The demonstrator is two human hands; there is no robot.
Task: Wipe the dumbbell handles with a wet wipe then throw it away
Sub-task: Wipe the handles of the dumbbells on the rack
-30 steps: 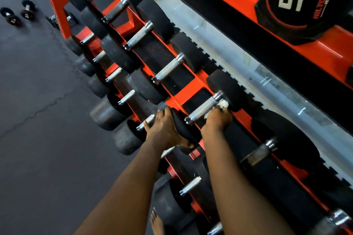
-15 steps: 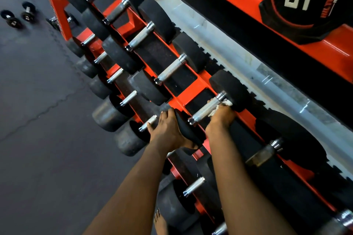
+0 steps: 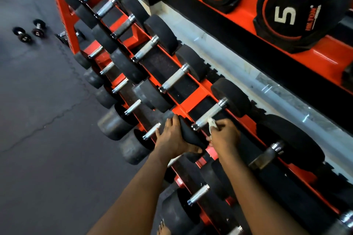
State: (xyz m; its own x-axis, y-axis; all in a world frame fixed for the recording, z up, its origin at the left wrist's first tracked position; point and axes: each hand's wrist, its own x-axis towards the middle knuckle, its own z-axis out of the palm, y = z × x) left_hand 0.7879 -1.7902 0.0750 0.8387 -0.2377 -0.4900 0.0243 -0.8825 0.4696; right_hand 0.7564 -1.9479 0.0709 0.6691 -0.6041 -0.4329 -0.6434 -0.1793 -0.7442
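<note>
Pinching white wet wipe (image 3: 211, 123) in curled fingers, right hand (image 3: 224, 136) holds it against near end of chrome dumbbell handle (image 3: 208, 115) | left hand (image 3: 171, 138) grips that dumbbell's near black head (image 3: 188, 135) | dumbbell lies on top tier of orange rack (image 3: 193, 99) | small dumbbells (image 3: 30, 31) on dark floor (image 3: 38, 120), well apart

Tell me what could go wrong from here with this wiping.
1. The right hand pinches the wet wipe against only part of the handle; the far end may stay unwiped.
2. The left hand holds the near dumbbell head at the rack edge; if it rolls off, the bare foot below could be hit.
</note>
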